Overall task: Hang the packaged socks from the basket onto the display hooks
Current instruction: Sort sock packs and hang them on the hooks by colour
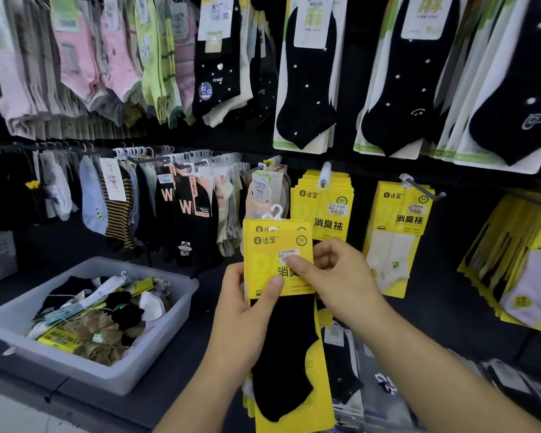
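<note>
The grey basket [85, 373] of loose socks sits at left. The left hand [247, 310] grips a stack of yellow sock packs [281, 354], held upright with hangers up and toes down. The right hand [338, 282] pinches the front card, just below the hung yellow packs [322, 210]

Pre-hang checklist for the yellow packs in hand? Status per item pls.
1. Grip: left hand and right hand both hold the yellow sock packs, thumbs on the front card: ok.
2. Hanger: white hanger sticks up free above the cards: ok.
3. Matching target: display hook just up and right carries the same yellow cards: ok.
4. Room on that hook: the hung stack hides its shaft: cannot tell.
5. Single pack separated: at least two cards overlap in the hands: not ok.
6. Basket holds more stock: ok.
</note>
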`<state>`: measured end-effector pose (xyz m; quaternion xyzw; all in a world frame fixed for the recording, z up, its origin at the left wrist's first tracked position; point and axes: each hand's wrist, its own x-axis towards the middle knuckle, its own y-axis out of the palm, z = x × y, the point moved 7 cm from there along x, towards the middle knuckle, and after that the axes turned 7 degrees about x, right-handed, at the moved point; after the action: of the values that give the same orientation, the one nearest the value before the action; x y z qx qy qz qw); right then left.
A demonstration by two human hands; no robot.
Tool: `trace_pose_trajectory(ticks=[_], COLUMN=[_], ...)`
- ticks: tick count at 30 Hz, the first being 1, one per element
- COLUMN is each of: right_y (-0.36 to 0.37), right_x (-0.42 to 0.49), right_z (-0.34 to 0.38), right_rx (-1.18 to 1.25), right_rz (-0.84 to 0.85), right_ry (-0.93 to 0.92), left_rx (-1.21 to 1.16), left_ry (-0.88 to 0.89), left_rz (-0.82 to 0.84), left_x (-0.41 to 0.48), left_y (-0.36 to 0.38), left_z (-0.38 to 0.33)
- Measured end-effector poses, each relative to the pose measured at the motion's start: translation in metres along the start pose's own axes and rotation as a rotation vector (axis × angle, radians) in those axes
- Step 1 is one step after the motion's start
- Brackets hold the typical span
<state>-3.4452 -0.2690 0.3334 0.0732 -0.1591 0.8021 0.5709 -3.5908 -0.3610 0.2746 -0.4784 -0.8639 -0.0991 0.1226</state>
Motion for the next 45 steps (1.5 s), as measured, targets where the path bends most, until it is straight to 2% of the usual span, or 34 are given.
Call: trace_pose_trajectory(ticks=[5,10,14,16,20,24,26,30,33,38,45], right_y=[-0.011,-0.026,-0.037,-0.035,-0.030,-0.032,-0.034,-0.036,-0.043,-0.060,-0.039], right_x=[0.002,0.003,0.009,0.013,0.018,0.021,0.022,0.026,0.034,0.058,0.071], right_z=[-0.007,-0.004,0.024,0.035,0.041,0.043,0.047,0.065,0.079,0.096,0.100], right_rx=[0.231,0.239,0.050,-0.046,-0.134,-0.111,-0.170,-0.360,-0.307,-0.158,-0.334], right_rz=[-0.021,-0.062,-0.062,-0.002,0.126,0.159,0.162,0.108,0.008,-0.178,-0.152], right_ry=[0.062,0.073,-0.087,-0.111,-0.035,0.050,0.013,-0.194,-0.278,-0.282,-0.327], left_rx=[-0.052,-0.029,0.070,0.104,0.164,0.210,0.221,0.208,0.214,0.239,0.266], left_ry=[-0.019,-0.033,0.016,0.033,0.062,0.081,0.081,0.071,0.073,0.064,0.066], left_rz=[0.001,0.039,0.049,0.054,0.045,0.063,0.063,0.040,0.015,-0.086,-0.118], left_x=[0.002,0.000,-0.002,-0.004,-0.006,-0.006,-0.006,-0.004,-0.003,0.006,0.009], left_y=[-0.001,0.003,0.006,0.006,0.003,0.002,0.002,0.003,0.001,-0.022,-0.046], left_z=[0.005,0.007,0.004,0.003,0.000,0.001,0.000,-0.005,-0.006,-0.004,-0.005])
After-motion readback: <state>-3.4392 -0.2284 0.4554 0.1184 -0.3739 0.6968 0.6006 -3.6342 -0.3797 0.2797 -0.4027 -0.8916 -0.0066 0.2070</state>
